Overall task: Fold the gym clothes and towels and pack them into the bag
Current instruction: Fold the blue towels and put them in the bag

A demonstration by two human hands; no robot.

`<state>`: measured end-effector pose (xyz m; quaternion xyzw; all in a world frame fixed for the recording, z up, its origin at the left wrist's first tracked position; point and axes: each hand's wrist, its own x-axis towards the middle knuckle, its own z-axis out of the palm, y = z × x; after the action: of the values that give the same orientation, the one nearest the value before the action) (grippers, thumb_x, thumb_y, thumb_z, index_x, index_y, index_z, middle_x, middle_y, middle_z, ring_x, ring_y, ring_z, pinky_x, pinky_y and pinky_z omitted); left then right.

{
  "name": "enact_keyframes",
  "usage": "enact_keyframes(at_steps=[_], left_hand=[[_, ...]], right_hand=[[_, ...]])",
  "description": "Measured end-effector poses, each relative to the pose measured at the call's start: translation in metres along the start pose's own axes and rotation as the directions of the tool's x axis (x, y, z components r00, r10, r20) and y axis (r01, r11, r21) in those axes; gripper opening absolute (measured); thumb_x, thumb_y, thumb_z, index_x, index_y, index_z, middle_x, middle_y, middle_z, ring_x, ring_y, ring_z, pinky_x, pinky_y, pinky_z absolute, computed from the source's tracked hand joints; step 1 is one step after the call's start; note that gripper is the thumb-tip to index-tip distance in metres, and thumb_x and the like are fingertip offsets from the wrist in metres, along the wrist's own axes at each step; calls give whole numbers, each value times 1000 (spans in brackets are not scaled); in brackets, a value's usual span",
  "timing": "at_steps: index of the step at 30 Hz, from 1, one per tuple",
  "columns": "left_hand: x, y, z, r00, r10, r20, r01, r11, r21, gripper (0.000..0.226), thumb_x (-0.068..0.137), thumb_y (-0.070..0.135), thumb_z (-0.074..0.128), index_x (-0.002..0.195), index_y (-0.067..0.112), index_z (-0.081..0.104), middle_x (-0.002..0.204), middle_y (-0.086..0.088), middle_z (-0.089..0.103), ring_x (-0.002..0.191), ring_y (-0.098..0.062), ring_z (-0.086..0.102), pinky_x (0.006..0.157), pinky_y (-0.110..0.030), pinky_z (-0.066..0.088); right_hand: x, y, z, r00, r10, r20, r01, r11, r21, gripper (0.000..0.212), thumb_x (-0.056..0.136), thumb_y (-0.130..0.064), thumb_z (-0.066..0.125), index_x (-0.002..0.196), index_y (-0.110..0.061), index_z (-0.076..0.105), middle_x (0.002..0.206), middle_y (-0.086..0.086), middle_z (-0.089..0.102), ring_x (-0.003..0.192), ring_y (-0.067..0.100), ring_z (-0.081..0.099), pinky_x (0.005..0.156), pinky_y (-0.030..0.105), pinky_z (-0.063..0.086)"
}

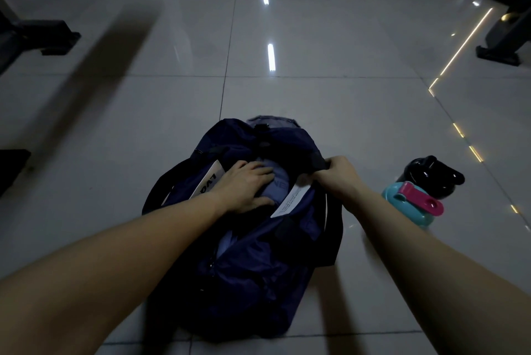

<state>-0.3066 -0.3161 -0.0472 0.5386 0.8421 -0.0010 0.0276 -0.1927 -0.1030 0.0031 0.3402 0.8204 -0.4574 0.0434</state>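
Pressing a folded blue garment (274, 183) into the open bag (253, 268) on the floor (115, 130) with the left hand (244, 186), fingers spread flat; gripping the bag's right edge with the right hand (339, 173), fingers clenched. Packing step, probably; calls next for seating the garment low.

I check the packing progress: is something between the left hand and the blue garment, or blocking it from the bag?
Nothing visible. The left hand rests directly on the blue garment, already inside the open bag, whose edge the right hand grips.

Inside of the bag (253, 268) mostly beneath the left hand (244, 188); white tag (290, 201) print illegibly small.
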Motion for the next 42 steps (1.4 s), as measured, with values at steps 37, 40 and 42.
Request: enact_keyframes(at_steps=[37, 40, 42], left_hand=[[-25, 14, -10, 925, -30, 379, 100, 981, -168, 66, 108, 48, 31, 163, 19, 9, 170, 1, 0, 156, -16, -4, 125, -36, 1], [-23, 21, -17, 926, -156, 343, 312, 828, -466, 54, 108, 41, 38, 157, 19, 33, 168, 1, 20, 156, -16, 10, 124, -34, 11], [-20, 28, -15, 912, -218, 348, 376, 783, -496, 51, 109, 41, 37, 156, 20, 37, 167, 2, 22, 155, -17, 12, 124, -34, 12]], right_hand=[[-67, 22, 2, 655, -612, 442, 675, 211, -707, 26, 98, -25, 52, 118, -30, 68, 129, -12, 65, 136, 18, 47, 123, 52, 5], [-71, 21, 6, 671, -604, 430, 662, 227, -714, 31, 100, -28, 46, 123, -30, 66, 136, -11, 61, 140, 18, 42, 124, 53, 4], [-72, 24, 8, 679, -602, 420, 657, 243, -714, 31, 99, -28, 45, 123, -30, 65, 136, -10, 61, 140, 18, 42, 124, 54, 4]])
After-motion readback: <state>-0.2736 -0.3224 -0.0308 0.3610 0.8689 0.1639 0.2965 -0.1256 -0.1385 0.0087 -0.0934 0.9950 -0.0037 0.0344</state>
